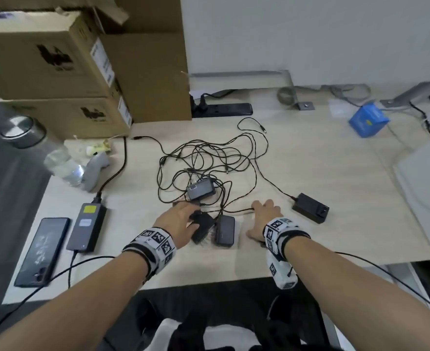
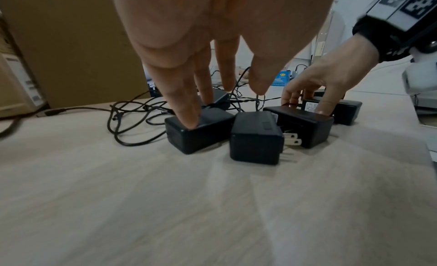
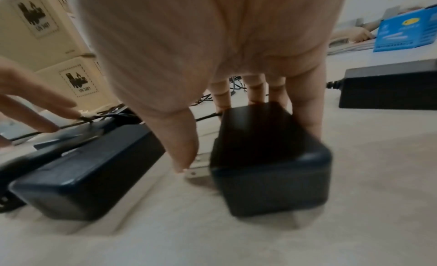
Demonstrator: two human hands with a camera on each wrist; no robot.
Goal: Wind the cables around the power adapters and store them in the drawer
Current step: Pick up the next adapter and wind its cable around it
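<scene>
Several black power adapters lie on the light wooden table (image 1: 335, 160) amid a tangle of thin black cables (image 1: 209, 158). My left hand (image 1: 192, 220) reaches over the leftmost adapter (image 2: 201, 133); its straight fingers (image 2: 187, 117) touch the top while the thumb hangs free. A second adapter (image 2: 256, 139) with bare prongs lies just to its right. My right hand (image 3: 236, 139) grips a third adapter (image 3: 272, 167), thumb at the prong side and fingers round the far end; the head view hides this adapter under the hand (image 1: 263, 215). Two more adapters (image 1: 200, 190) (image 1: 310, 207) lie apart. No drawer is in view.
Stacked cardboard boxes (image 1: 57, 59) fill the back left, with a black power strip (image 1: 221, 110) beside them. A large power brick (image 1: 87, 226), a phone (image 1: 42, 252) and a water bottle (image 1: 31, 138) sit at the left. A blue box (image 1: 368, 120) stands back right.
</scene>
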